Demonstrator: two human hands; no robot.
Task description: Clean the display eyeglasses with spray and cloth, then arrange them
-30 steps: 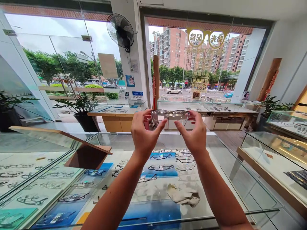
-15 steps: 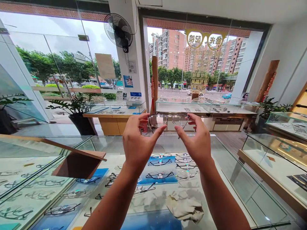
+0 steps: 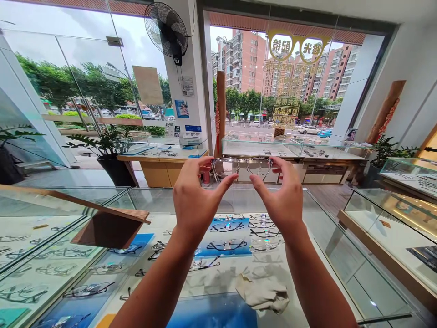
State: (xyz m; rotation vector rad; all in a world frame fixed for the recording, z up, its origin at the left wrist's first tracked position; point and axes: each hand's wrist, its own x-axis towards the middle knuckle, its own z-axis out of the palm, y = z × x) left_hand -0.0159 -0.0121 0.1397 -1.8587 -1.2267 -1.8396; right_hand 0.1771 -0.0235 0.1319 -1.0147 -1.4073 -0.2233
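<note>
A pair of glasses [image 3: 241, 167] with clear lenses and a thin dark frame is held up level in front of me, above the far edge of the glass counter. My left hand [image 3: 198, 189] grips its left end, fingers at the top corner and thumb by the lower rim. At the other end, my right hand [image 3: 282, 189] holds the frame the same way. Below the hands, a crumpled beige cloth [image 3: 262, 294] lies on the glass top. Several eyeglass frames [image 3: 227, 246] rest in rows inside the case, some on blue panels.
A slanted wooden board [image 3: 109, 223] stands on the counter at left. Another glass case [image 3: 392, 228] is at right. Across the floor are low display cases [image 3: 259, 148], a potted plant [image 3: 114, 157], a wall fan [image 3: 167, 34] and large windows.
The view has tilted down slightly, so the background sits higher. The glasses stay in both hands, tipped a little so the lenses face me more squarely.
</note>
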